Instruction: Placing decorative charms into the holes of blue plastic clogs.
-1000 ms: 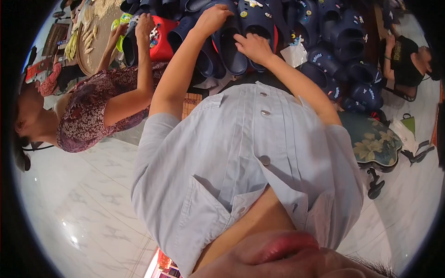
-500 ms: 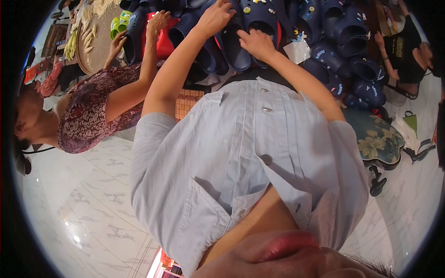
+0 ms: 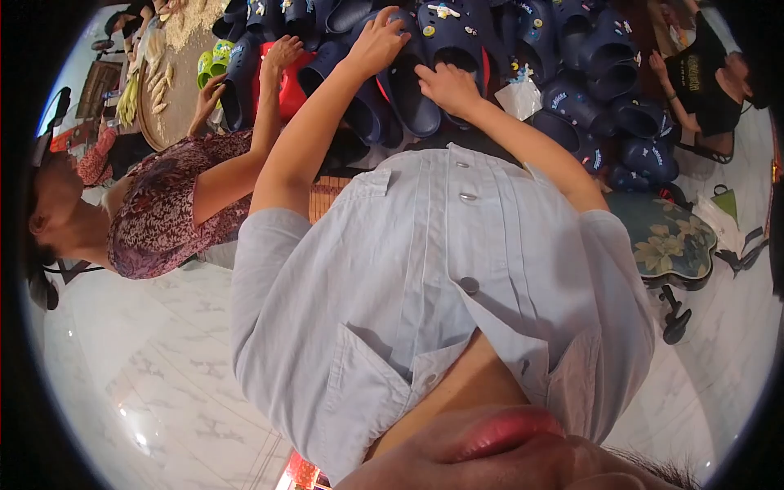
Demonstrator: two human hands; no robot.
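Observation:
A navy foam clog (image 3: 415, 94) lies in front of me among many others like it, its opening toward me. My left hand (image 3: 378, 45) is bent over its upper part, fingers curled against it. At the right side of the same clog is my right hand (image 3: 449, 88), its fingers bent in at the rim. Whether a small piece sits between those fingertips is hidden. Just beyond the right hand, another navy clog (image 3: 451, 37) carries small white and yellow charms. Red material shows along both sides of the clogs by my hands.
On my left a person in a patterned top reaches in, one hand (image 3: 210, 94) beside a navy clog (image 3: 237, 86) and a red item (image 3: 296, 82). Several navy clogs (image 3: 576, 102) pile up at right, near a clear bag (image 3: 518, 100). A flowered stool (image 3: 665, 241) stands behind them.
The whole view has shifted slightly, so the clogs sit a little lower in it. Both my hands stay at the same clog, with only slight finger movement.

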